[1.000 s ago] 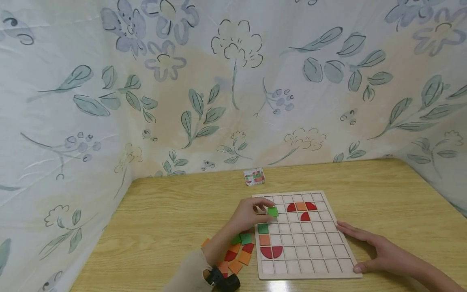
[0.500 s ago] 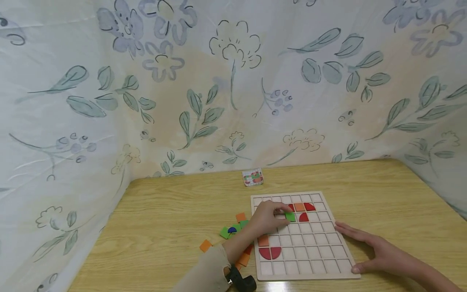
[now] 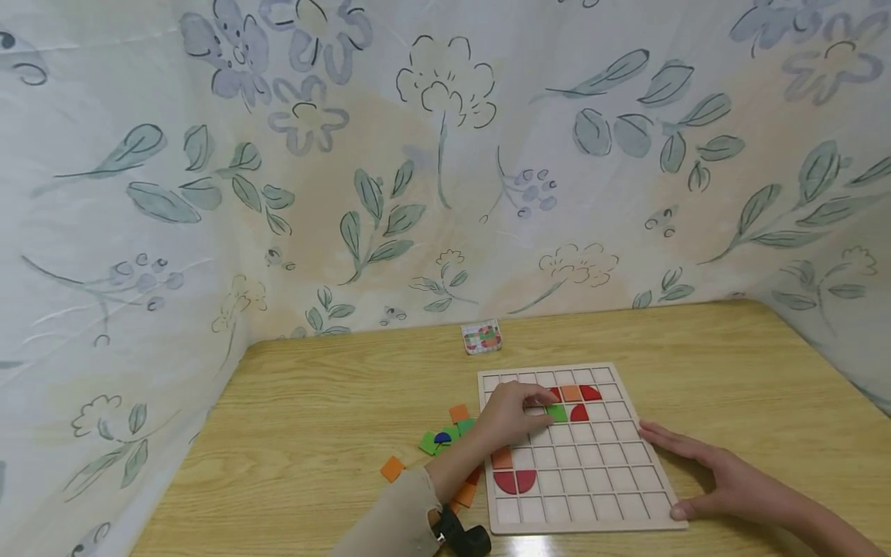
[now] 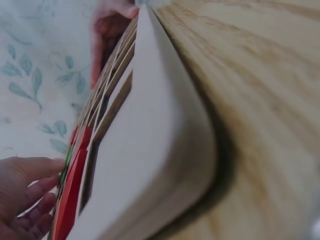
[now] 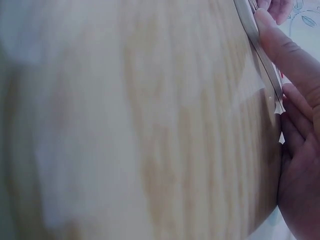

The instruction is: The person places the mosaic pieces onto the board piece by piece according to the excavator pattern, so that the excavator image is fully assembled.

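My left hand (image 3: 517, 411) is over the upper left part of the wooden grid board (image 3: 588, 524), pinching a green square tile (image 3: 558, 413) between thumb and fingers. The tile is at a cell just left of a red quarter-circle tile (image 3: 579, 413). An orange square tile (image 3: 571, 394) sits in the row above, with a red tile on each side of it. In the left wrist view, fingertips of my left hand (image 4: 30, 195) touch the green tile's edge. My right hand (image 3: 731, 483) rests against the board's right edge, fingers spread; its thumb touches the lower right corner.
Loose orange, green and red tiles (image 3: 392, 469) and a blue piece (image 3: 442, 438) lie left of the board, partly under my left arm. A small printed pattern card (image 3: 481, 337) lies behind it. Two red tiles (image 3: 515, 482) fill lower left cells.
My left hand has moved right across the board with the green tile, from the left column to the cell near the red quarter-circle. My right hand stays at the board's edge.
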Tool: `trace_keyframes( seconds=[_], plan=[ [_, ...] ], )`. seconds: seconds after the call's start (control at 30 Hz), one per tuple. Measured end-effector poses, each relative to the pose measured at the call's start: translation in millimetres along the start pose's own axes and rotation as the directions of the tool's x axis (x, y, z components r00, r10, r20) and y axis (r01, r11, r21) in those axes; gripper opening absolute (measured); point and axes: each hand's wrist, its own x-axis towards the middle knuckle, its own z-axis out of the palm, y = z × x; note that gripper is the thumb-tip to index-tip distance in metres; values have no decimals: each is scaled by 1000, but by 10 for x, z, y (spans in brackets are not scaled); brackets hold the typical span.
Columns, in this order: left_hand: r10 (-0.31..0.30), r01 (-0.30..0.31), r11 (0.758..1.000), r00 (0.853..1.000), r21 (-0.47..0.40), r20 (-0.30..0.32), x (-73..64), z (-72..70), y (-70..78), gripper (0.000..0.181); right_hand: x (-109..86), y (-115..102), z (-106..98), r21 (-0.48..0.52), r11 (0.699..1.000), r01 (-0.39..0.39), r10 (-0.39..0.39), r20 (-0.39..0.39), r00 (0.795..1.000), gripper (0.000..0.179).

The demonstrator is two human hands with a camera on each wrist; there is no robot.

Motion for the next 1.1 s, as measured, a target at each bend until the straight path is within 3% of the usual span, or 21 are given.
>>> trace_keyframes(
  seconds=[0.33, 0.57, 0.67, 0.93, 1.1],
  plan=[
    [-4, 4, 1000, 1000, -22, -7, -9, -8, -17, 22, 5, -14, 0, -6, 1000, -3, 3, -2, 1000, 86],
    [-5, 5, 983, 1000, -181, 5, -51, -92, -51, 22, -7, -5, -17, 10, 999, -39, 39, 15, 999, 85],
    [-10, 15, 974, 1000, -225, 25, -76, -147, -54, 22, -13, 2, -25, 13, 999, -45, 44, 21, 999, 85],
    [-10, 22, 972, 998, -232, 55, -208, -347, -117, 23, -9, -1, -27, 9, 1000, -27, 27, 19, 999, 84],
    [-72, 79, 970, 997, -231, 37, -388, -548, -232, 24, -10, 2, -20, 11, 999, -32, 32, 17, 999, 85]
  ],
)
